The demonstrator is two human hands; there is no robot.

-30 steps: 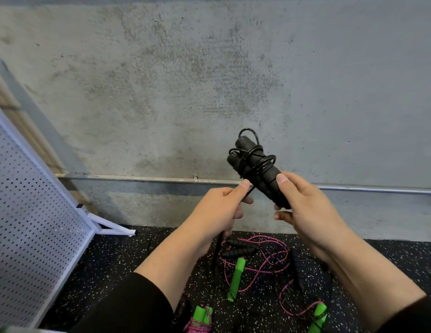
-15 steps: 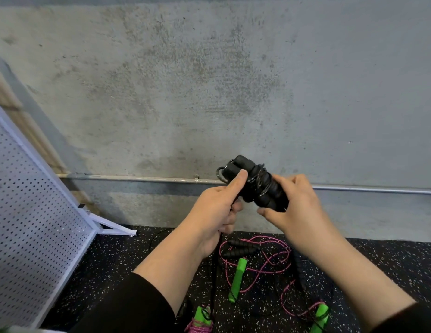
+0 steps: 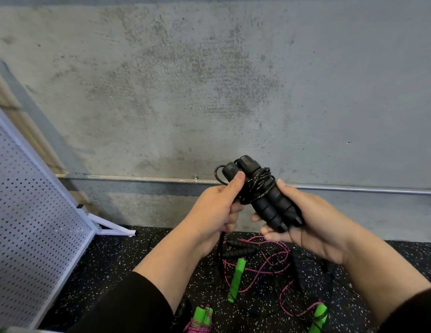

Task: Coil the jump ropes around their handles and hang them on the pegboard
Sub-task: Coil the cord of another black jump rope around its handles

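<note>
While black rope (image 3: 260, 188) sits half coiled on paired handles, right hand (image 3: 313, 224) clamps handles, left hand (image 3: 214, 210) pinches cord at top; tail dangles; pegboard (image 3: 34, 212) at left bare; pink ropes (image 3: 265, 260) wait on floor (image 3: 113, 260).

Both hands hold a black jump rope (image 3: 262, 195) coiled around its paired handles: left hand (image 3: 215, 210) pinching the top, right hand (image 3: 313, 224) cradling the bottom, before a concrete wall (image 3: 209, 80).

Matt foam handles (image 3: 269, 207), glossy cord (image 3: 260, 186), rough concrete wall (image 3: 209, 80).
</note>
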